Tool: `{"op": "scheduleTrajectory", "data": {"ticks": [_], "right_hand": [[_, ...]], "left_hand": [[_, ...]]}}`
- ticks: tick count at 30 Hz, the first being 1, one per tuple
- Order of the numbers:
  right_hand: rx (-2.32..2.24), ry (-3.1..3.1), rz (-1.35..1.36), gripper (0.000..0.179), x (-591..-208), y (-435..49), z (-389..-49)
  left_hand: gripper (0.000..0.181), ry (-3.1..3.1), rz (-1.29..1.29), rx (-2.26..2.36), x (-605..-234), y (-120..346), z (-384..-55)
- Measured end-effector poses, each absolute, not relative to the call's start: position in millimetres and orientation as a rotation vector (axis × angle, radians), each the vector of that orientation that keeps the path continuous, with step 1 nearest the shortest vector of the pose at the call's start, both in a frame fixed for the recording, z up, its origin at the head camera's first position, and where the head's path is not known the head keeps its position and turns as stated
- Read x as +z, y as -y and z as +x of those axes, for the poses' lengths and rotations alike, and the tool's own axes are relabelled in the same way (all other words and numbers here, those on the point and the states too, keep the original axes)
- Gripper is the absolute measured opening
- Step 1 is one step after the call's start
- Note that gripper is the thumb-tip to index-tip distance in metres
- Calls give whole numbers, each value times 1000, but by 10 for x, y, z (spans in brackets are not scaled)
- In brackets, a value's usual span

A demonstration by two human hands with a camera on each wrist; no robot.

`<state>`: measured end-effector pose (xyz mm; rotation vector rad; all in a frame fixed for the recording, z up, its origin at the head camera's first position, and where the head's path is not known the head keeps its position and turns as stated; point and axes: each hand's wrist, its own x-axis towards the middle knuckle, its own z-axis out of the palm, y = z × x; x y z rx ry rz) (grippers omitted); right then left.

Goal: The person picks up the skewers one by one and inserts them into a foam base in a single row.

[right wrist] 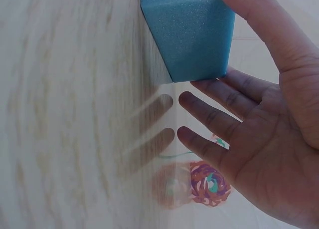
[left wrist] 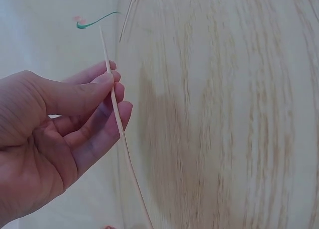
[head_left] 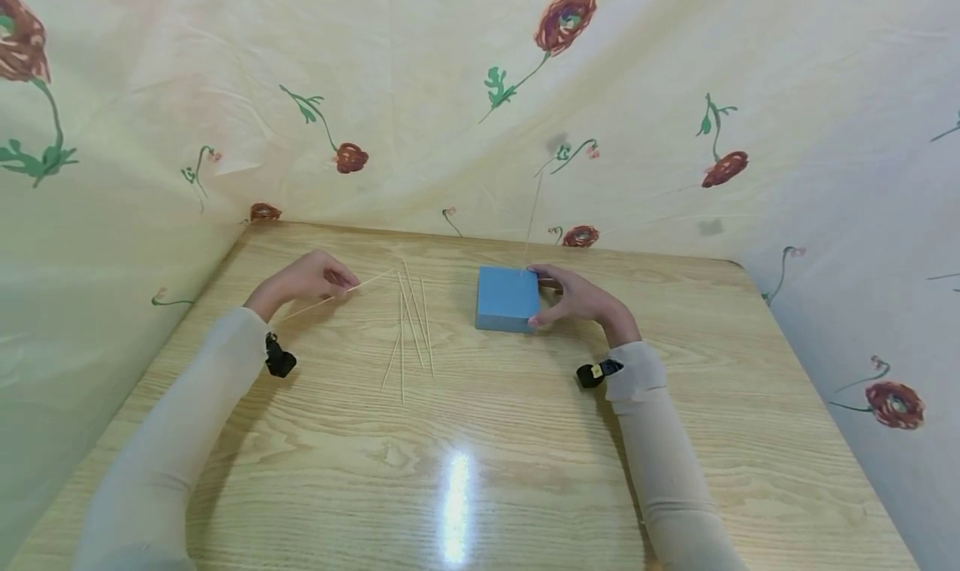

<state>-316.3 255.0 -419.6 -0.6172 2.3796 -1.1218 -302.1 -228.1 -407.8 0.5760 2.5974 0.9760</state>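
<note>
My left hand point(head_left: 315, 277) pinches a thin bamboo skewer point(left wrist: 121, 126) between thumb and fingertips, left of the loose skewers. In the left wrist view the skewer slants past the fingertips, its upper end sticking out just above them. A blue foam block point(head_left: 507, 292) sits on the table right of centre. My right hand point(head_left: 583, 298) holds the block at its right side, thumb at the near corner and fingers at the far one. In the right wrist view two lower fingers extend below the block point(right wrist: 192, 37). One skewer point(head_left: 532, 218) stands nearly upright from the block's top, near its far edge.
Several loose skewers point(head_left: 402, 346) lie in a spread bunch on the wooden table point(head_left: 360, 463), between the left hand and the block. A flower-patterned curtain point(head_left: 420, 121) hangs behind the table and along both sides. Each wrist wears a small black camera point(head_left: 281, 359).
</note>
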Motion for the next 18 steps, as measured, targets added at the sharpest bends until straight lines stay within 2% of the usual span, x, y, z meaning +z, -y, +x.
{"op": "scheduleTrajectory", "data": {"ticks": [8, 18], "right_hand": [[-1124, -2379, -628, 106, -4207, -2562, -3176], [-1129, -2366, -633, 101, -4200, -2564, -3188]], "left_hand": [[25, -2556, 539, 1064, -4045, 2235, -3024], [28, -2473, 518, 1234, -3950, 2049, -3059]]}}
